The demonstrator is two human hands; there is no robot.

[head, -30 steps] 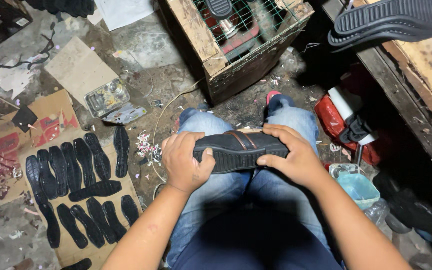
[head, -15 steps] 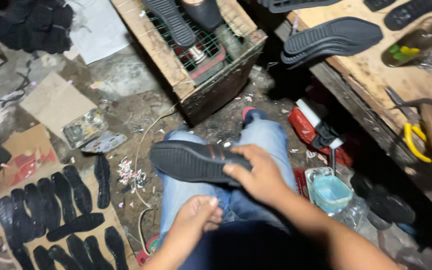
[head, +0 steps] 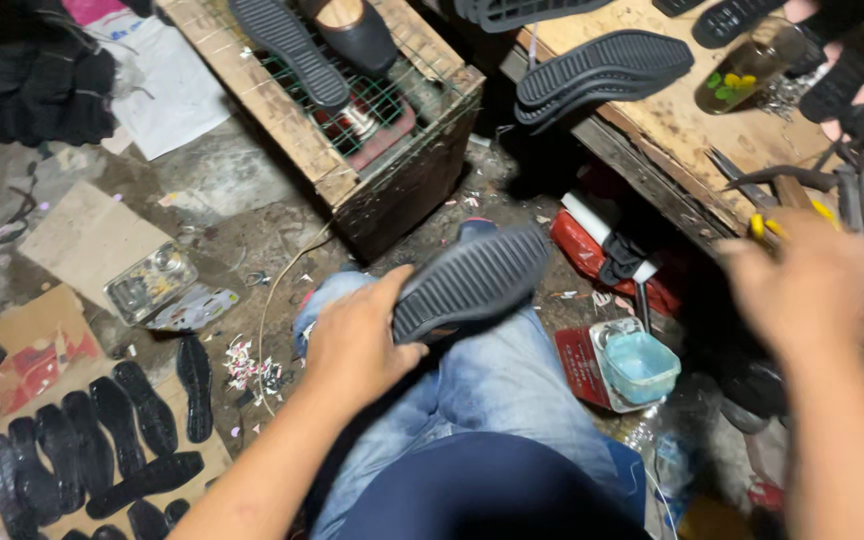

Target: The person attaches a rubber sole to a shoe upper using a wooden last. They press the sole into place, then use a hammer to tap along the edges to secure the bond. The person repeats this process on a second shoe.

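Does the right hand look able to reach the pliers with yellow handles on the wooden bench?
Probably yes. The right hand is blurred but already over the bench edge, right beside the yellow-handled pliers, with nothing between them. The left hand holds the black shoe sole over the lap, so the right is free.

The right hand (head: 802,290) is smeared by motion blur; its fingers cannot be told apart, and whether it touches the tools on the bench (head: 672,125) cannot be told. The yellow-handled tool (head: 767,225) lies mostly hidden behind that hand. The left hand (head: 357,345) covers the rear end of the black shoe sole (head: 472,280), and its fingers are hidden behind it. The upper stacked sole (head: 512,10) is cut off by the top edge. Dark gloved hands (head: 852,70) at the top right corner run out of the picture. The row of black insoles (head: 82,450) is clipped at the bottom edge. The dark cloth pile (head: 32,90) is too dim to identify.
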